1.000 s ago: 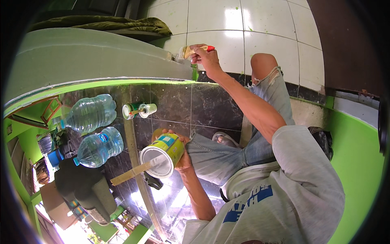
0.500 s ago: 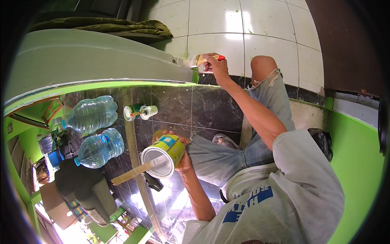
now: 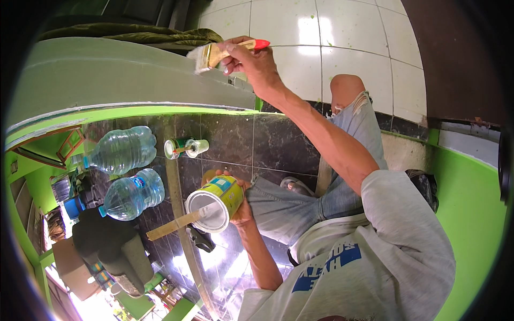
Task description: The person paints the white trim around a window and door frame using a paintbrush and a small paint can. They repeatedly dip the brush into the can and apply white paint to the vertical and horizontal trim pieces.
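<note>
My right hand (image 3: 251, 63) is closed round the wooden handle of a paintbrush (image 3: 211, 55) with a red tip and pale bristles. The bristles are at the grey-green wall or panel (image 3: 134, 69), near its upper edge; whether they touch it I cannot tell. In front of my body, my left hand (image 3: 241, 206) grips a yellow-green paint can (image 3: 227, 192) from its side and underneath. The can's mouth tilts toward the lower left and shows a whitish inside. A flat wooden stick (image 3: 174, 226) sticks out of it.
Two large clear water bottles (image 3: 134, 195) stand on the dark tiled floor (image 3: 227, 136) at left. Beside them are a small green can (image 3: 172, 149) and a cup (image 3: 198, 148). A dark green cloth (image 3: 134, 32) lies behind the panel. White tiles (image 3: 289, 64) cover the floor beyond.
My right hand has moved up and left with the paintbrush, from the panel's right end to its upper edge. My left hand and the paint can stay nearly in place.
</note>
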Demonstrator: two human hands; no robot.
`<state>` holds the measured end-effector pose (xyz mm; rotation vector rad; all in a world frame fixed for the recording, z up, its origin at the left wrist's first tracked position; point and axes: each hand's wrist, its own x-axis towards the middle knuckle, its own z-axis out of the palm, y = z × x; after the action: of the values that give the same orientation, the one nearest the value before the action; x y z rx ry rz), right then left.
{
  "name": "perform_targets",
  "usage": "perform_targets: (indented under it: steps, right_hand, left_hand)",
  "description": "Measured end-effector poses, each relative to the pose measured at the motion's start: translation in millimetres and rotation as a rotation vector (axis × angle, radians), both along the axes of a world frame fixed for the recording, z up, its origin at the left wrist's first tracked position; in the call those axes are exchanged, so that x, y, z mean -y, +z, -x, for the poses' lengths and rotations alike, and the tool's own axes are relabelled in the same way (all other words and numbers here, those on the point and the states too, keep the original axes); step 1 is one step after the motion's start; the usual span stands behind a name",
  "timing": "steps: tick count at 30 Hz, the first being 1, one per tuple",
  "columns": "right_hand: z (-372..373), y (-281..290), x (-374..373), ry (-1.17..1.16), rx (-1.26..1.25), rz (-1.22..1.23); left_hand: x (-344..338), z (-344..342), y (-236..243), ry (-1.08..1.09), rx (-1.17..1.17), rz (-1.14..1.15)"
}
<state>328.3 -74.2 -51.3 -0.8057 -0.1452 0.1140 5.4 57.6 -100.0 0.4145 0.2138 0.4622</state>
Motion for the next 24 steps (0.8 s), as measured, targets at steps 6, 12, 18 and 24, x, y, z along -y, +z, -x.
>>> perform_targets:
  steps: [6,12,18,24]
  right_hand:
    - [13.4,-53.8,9.3,0.024,-0.22,-0.206]
    - [18.7,-77.4,20.8,-0.025,-0.369,0.201]
    - [-5.9,41.1,6.0,-0.229,0.369,0.549]
    - [-19.7,121.1,-5.6,0.033,0.306,-0.18]
  left_hand:
    - [4.1,-2.5,3.5,0.018,-0.008,0.006]
    - [3.1,-2.9,5.6,0.052,-0.051,0.013]
    - [2.3,-2.4,1.9,0.052,-0.036,-0.004]
    - [-1.1,-1.5,1.3,0.042,-0.025,-0.015]
